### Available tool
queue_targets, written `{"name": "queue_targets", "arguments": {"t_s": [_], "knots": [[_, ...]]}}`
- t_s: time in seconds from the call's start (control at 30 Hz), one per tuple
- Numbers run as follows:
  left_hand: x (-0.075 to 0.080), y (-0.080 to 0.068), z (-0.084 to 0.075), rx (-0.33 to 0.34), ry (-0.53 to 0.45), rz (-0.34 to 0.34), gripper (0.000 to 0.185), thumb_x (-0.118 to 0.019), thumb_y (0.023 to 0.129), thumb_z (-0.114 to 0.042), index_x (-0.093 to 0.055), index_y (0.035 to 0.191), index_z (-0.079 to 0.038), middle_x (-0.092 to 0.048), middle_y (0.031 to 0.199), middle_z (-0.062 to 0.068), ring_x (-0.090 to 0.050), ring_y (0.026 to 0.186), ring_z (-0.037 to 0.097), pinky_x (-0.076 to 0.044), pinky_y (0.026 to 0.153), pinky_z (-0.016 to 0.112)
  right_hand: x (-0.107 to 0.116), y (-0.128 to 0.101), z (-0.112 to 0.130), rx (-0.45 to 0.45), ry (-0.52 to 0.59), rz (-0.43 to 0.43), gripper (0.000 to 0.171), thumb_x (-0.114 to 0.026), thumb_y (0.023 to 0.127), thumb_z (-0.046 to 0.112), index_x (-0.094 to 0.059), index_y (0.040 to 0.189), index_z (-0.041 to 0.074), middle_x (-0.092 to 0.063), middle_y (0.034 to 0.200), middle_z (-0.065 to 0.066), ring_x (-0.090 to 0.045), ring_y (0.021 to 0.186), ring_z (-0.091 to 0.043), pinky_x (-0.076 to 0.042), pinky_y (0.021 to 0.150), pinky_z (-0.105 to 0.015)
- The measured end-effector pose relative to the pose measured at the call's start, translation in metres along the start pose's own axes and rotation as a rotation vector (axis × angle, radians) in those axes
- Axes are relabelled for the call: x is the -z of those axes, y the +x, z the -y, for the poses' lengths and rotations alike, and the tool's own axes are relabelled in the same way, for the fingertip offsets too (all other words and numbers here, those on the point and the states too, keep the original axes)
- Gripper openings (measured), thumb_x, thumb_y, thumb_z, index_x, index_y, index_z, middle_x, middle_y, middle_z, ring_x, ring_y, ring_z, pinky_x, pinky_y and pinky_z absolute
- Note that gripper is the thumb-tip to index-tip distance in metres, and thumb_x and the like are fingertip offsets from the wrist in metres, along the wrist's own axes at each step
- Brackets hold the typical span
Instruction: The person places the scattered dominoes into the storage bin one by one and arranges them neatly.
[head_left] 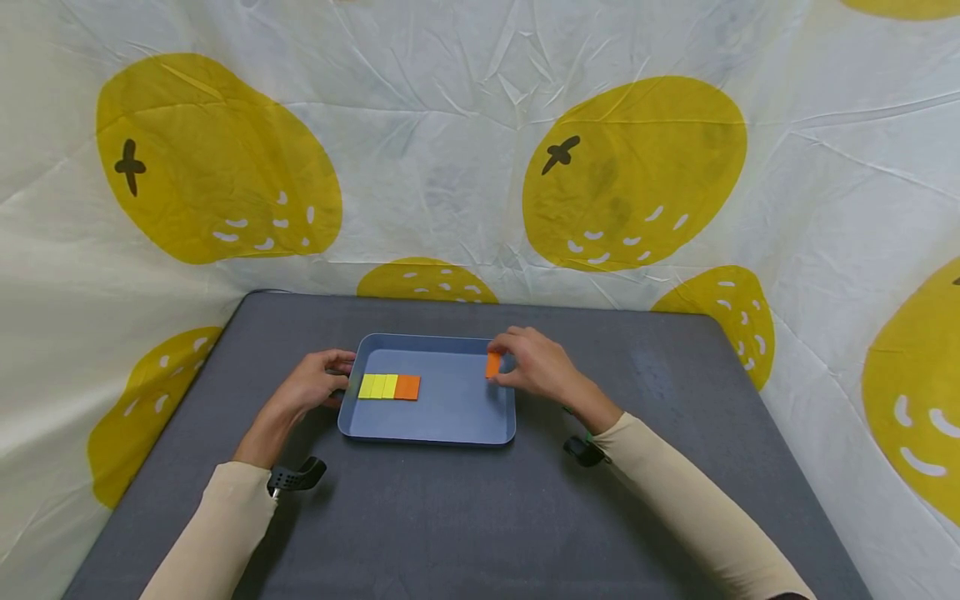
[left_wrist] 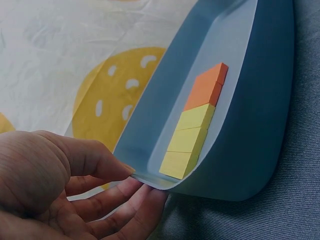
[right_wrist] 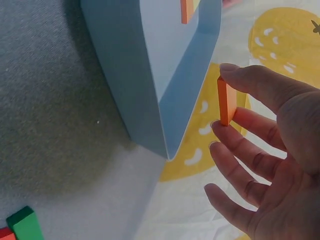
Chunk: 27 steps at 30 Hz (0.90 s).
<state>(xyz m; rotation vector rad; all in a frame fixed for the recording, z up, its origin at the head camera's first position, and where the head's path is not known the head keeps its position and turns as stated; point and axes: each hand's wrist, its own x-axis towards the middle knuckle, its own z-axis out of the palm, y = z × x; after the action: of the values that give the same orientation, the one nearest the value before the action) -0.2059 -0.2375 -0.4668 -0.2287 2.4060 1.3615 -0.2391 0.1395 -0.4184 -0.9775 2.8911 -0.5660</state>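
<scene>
A shallow blue-grey tray (head_left: 450,421) lies on the dark table with a row of flat blocks inside, near its left side. Yellow blocks (head_left: 377,387) form the left part of the row and orange blocks (head_left: 407,387) continue it to the right. My left hand (head_left: 310,383) pinches the tray's left rim, thumb on top and fingers against the outer side. Over the tray's right end, my right hand (head_left: 536,364) holds a single orange block (right_wrist: 227,100) upright between thumb and fingertips, its other fingers spread below in the right wrist view.
A green block (right_wrist: 27,223) and part of a red block (right_wrist: 6,234) show at the lower left of the right wrist view. Behind the grey table (head_left: 450,517) hangs a white cloth (head_left: 435,167) printed with yellow fruit. Dark wrist straps circle both wrists.
</scene>
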Motion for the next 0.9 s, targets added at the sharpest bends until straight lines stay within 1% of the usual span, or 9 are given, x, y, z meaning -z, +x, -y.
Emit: {"name": "queue_targets", "arguments": {"t_s": [0.27, 0.4, 0.57, 0.73, 0.9], "knots": [[0.001, 0.0, -0.003, 0.006, 0.002, 0.004, 0.054, -0.053, 0.098, 0.001, -0.043, 0.151, 0.001, -0.048, 0.142, 0.028, -0.055, 0.121, 0.04, -0.06, 0.081, 0.047, -0.004, 0.013, 0.008, 0.025, 0.0, 0.039, 0.04, -0.084, 0.083, 0.034, -0.074, 0.117, 0.013, -0.068, 0.108, 0.0, -0.058, 0.101, -0.021, -0.054, 0.084, -0.038], [0.002, -0.001, -0.004, 0.011, -0.001, 0.009, 0.054, -0.053, 0.099, 0.001, -0.042, 0.151, 0.001, -0.047, 0.143, 0.028, -0.055, 0.121, 0.041, -0.06, 0.082, 0.047, -0.006, 0.019, 0.013, 0.05, -0.017, 0.069, 0.041, -0.082, 0.085, 0.036, -0.074, 0.117, 0.013, -0.069, 0.108, -0.001, -0.059, 0.102, -0.021, -0.055, 0.082, -0.038], [0.003, 0.0, -0.005, 0.014, -0.004, 0.017, 0.054, -0.052, 0.099, 0.001, -0.041, 0.152, 0.002, -0.047, 0.143, 0.028, -0.055, 0.121, 0.041, -0.06, 0.081, 0.047, -0.011, 0.027, 0.019, 0.078, -0.03, 0.116, 0.04, -0.081, 0.086, 0.035, -0.074, 0.118, 0.013, -0.068, 0.108, -0.002, -0.059, 0.099, -0.021, -0.055, 0.078, -0.037], [0.004, 0.0, -0.006, 0.014, -0.01, 0.024, 0.054, -0.051, 0.099, 0.001, -0.04, 0.152, 0.002, -0.047, 0.144, 0.028, -0.056, 0.121, 0.041, -0.06, 0.081, 0.047, -0.017, 0.037, 0.026, 0.103, -0.033, 0.16, 0.041, -0.081, 0.086, 0.033, -0.073, 0.119, 0.012, -0.068, 0.109, -0.003, -0.06, 0.1, -0.022, -0.055, 0.08, -0.038], [0.004, -0.001, -0.007, 0.016, -0.014, 0.023, 0.054, -0.051, 0.099, 0.001, -0.04, 0.152, 0.003, -0.047, 0.144, 0.029, -0.056, 0.121, 0.041, -0.06, 0.081, 0.047, -0.024, 0.047, 0.032, 0.121, -0.066, 0.203, 0.043, -0.082, 0.086, 0.036, -0.071, 0.12, 0.012, -0.068, 0.111, -0.003, -0.059, 0.101, -0.022, -0.055, 0.081, -0.038]]}}
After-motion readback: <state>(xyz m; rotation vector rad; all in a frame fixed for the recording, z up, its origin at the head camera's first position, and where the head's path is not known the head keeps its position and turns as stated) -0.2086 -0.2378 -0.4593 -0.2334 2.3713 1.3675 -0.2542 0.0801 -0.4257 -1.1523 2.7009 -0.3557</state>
